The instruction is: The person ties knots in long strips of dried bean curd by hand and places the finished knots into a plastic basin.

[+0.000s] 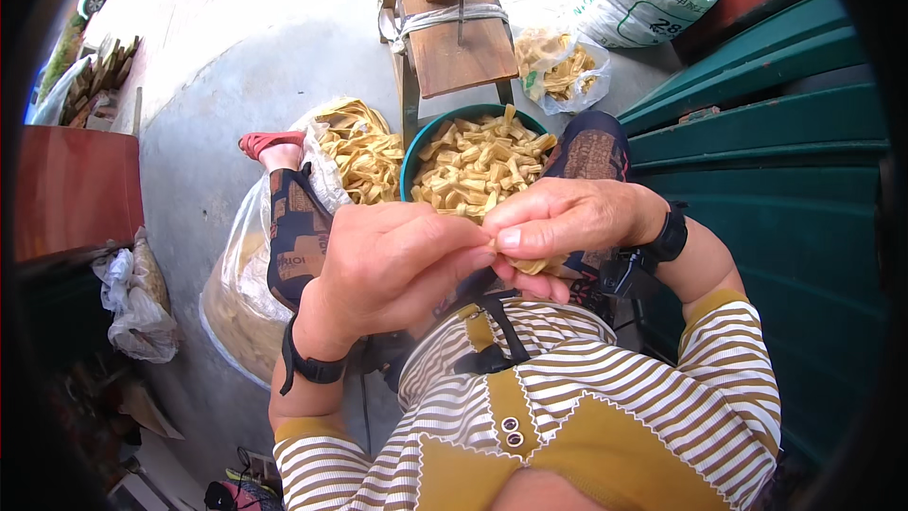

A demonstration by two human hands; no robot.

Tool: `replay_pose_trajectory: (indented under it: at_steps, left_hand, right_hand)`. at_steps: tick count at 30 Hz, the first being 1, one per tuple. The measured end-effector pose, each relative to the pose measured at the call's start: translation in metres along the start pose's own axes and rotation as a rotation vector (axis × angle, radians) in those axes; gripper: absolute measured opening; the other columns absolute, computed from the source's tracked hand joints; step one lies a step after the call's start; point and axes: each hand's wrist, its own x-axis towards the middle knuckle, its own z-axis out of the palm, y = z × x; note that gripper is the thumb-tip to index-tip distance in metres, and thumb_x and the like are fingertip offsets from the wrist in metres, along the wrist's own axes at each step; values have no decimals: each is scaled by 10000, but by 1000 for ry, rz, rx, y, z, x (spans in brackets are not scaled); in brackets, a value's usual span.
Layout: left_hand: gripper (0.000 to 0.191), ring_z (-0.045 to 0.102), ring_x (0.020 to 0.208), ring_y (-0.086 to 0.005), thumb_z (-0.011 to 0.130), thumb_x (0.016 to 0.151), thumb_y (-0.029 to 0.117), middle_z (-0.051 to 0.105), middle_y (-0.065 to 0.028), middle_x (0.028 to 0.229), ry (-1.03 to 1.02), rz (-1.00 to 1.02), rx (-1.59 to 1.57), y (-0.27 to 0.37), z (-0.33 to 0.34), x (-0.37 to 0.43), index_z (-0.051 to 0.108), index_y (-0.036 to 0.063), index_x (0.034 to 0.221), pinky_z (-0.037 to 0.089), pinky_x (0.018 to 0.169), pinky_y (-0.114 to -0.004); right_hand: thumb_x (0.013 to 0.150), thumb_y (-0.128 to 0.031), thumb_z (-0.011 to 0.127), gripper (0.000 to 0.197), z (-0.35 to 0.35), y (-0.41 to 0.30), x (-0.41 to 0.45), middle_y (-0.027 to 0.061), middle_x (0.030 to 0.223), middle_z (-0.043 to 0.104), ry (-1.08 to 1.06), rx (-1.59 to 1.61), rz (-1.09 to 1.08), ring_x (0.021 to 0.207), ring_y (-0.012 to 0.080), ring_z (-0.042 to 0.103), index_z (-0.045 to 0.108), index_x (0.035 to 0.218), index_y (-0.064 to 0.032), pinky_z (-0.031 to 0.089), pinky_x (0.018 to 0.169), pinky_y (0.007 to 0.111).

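My left hand [397,262] and my right hand [574,220] meet at their fingertips over my lap. A pale yellow folded strip [535,265] lies in the curled fingers of my right hand, partly hidden by them. My left thumb and forefinger pinch together at its end, where the tip is mostly covered. Just beyond my hands stands a round green tub [406,181] heaped with knotted pale yellow pieces [482,160]. Left of the tub, long flat yellow strips [362,149] spill from the mouth of a plastic sack [245,284].
A wooden bench [464,57] with a board tied on by a white strip stands behind the tub. Near it are a clear bag of yellow pieces [564,71] and a white woven sack [645,0]. Green panels [759,213] rise at the right; another plastic bag [142,305] lies left.
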Motion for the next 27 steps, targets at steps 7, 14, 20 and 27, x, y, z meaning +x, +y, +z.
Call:
replay_pose_trajectory:
  at_steps: [7, 14, 20, 27]
  left_hand:
    - [137, 541, 583, -58, 693, 824, 122, 626, -31, 655, 116, -498, -243, -45, -10, 6, 672, -7, 865, 429, 525, -209]
    - [234, 508, 579, -44, 708, 830, 228, 579, 15, 638, 405, -592, -70, -115, 9, 77, 671, -2, 857, 384, 496, -186]
    - [264, 530, 541, -111, 681, 828, 264, 580, -38, 598, 454, -694, 81, -144, 17, 77, 656, 7, 774, 405, 507, -248]
    - [220, 484, 523, -35, 650, 876, 221, 577, 3, 669, 264, -665, -832, -62, 21, 63, 627, 7, 923, 349, 466, -161]
  right_hand:
    - [960, -375, 476, 351, -28, -2, 0, 6, 649, 557, 429, -68, -61, 470, 34, 465, 554, 877, -43, 377, 439, 156]
    - [923, -258, 538, 215, -107, -20, 38, 42, 660, 589, 1284, -960, -446, 550, 112, 534, 573, 917, -45, 423, 486, 257]
    - [843, -324, 595, 292, -138, -6, 33, 141, 619, 608, 1507, -1283, -348, 588, 327, 616, 649, 739, -57, 496, 575, 405]
    - [911, -325, 577, 317, -59, -7, 36, 57, 738, 650, 1163, -455, -752, 628, 147, 611, 671, 907, -23, 467, 591, 252]
